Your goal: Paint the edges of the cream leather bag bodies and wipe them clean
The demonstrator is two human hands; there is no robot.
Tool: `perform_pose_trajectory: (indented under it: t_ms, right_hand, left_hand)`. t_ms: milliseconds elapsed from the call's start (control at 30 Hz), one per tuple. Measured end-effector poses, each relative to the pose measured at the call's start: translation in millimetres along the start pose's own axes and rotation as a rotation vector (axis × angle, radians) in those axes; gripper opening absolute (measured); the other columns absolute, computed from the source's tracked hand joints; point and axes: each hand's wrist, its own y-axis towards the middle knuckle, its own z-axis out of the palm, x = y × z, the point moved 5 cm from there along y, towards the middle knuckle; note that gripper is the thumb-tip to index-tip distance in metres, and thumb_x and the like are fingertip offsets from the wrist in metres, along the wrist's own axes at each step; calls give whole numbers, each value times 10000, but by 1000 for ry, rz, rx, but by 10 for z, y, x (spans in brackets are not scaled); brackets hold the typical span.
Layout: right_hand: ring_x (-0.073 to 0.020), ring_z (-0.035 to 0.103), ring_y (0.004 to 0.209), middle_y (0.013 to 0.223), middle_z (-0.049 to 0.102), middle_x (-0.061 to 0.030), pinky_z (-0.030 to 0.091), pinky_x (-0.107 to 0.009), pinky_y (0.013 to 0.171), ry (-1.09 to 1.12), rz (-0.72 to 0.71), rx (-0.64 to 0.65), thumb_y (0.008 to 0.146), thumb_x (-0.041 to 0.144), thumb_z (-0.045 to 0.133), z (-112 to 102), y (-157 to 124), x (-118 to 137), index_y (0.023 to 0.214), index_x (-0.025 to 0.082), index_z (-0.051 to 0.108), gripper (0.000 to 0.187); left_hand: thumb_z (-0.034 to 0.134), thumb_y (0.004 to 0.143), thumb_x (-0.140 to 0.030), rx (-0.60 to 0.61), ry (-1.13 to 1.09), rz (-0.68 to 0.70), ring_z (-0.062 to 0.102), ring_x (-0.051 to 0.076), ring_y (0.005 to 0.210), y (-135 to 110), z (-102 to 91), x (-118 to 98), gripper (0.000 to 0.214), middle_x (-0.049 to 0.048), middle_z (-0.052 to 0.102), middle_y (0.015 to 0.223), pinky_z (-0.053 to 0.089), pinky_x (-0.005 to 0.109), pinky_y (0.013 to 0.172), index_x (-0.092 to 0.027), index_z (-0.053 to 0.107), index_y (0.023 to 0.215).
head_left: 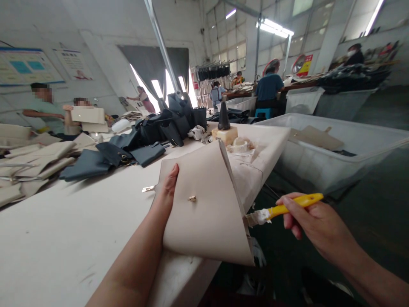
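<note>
My left hand (168,187) curls a beige leather panel (204,213) over the edge of a white worktable (64,243), its fingers pressed against the panel's far side. A small gold clasp (192,198) is fixed to the panel's face. My right hand (315,221) grips a yellow-handled brush (294,205), whose white-coated bristles (257,216) sit close to the panel's right edge, apparently not touching it. A small metal fitting (148,188) lies on the table left of the panel.
Dark blue-grey bag pieces (147,140) and beige panels (38,157) are heaped along the table. A black cone on a pale block (224,128) stands at the far end. A large white plastic tub (319,149) stands right of the table. Co-workers (44,108) are nearby.
</note>
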Motion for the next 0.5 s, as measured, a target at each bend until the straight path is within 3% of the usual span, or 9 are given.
perform_pose_trajectory:
  t_ms: [333, 400, 500]
  right_hand:
    - [-82, 443, 318, 504, 565, -72, 389, -217, 365, 19, 109, 161, 710, 798, 467, 104, -139, -50, 435, 158, 571, 704]
    - [-80, 446, 326, 540, 584, -71, 384, -215, 362, 46, 96, 113, 727, 764, 493, 87, -100, -74, 458, 157, 573, 669]
    - [-93, 479, 371, 576, 591, -33, 381, -202, 364, 143, 31, -23, 794, 658, 528, 10, -21, -102, 647, 155, 641, 536]
  left_hand:
    - [648, 797, -439, 41, 74, 66, 693, 254, 865, 13, -2, -21, 529, 64, 725, 944, 556, 339, 721, -195, 560, 1258]
    - [662, 790, -419, 43, 71, 76, 689, 253, 865, 18, 1, -30, 527, 70, 725, 922, 548, 326, 715, -165, 565, 1242]
    - [671, 786, -410, 43, 50, 44, 687, 249, 854, 30, 9, -25, 518, 67, 725, 892, 540, 319, 706, -153, 571, 1224]
